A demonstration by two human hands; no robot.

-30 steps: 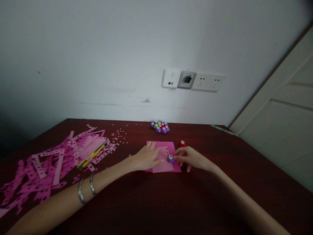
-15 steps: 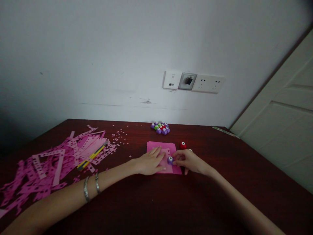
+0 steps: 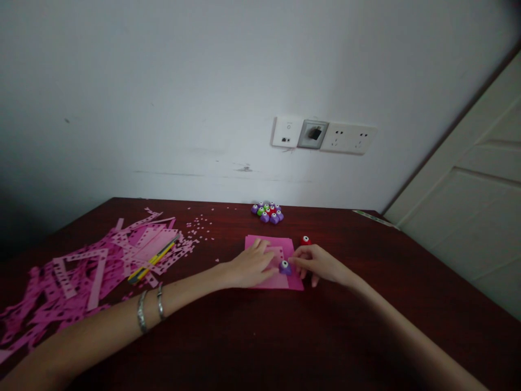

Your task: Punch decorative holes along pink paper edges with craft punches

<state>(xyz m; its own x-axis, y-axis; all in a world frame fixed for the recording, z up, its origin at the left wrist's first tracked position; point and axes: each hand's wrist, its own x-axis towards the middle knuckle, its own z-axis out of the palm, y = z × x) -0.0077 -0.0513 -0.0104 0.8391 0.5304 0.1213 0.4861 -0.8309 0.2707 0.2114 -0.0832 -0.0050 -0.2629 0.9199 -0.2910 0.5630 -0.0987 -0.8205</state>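
My left hand (image 3: 253,264) lies flat with fingers stretched over a light pink sheet (image 3: 279,282), pressing it onto a stack of darker pink paper (image 3: 287,246). A small purple craft punch (image 3: 285,267) sits at the right edge of the light sheet, where a few small punched marks show above it. Just right of the punch is my right hand (image 3: 311,263), its fingers loosely bent and apart, the fingertips close beside the punch. Behind that hand stands a red craft punch (image 3: 305,240), partly covered by it.
A cluster of purple, green and red punches (image 3: 267,212) stands near the wall. At the left lies a heap of punched pink paper strips (image 3: 97,271) with a yellow cutter knife (image 3: 153,259) on it. Tiny paper cutouts (image 3: 199,228) are scattered beside it. Wall sockets (image 3: 323,136) are above the table.
My right hand has drawn slightly right, its fingers coming away from the purple punch. The left hand has shifted slightly upward on the paper.
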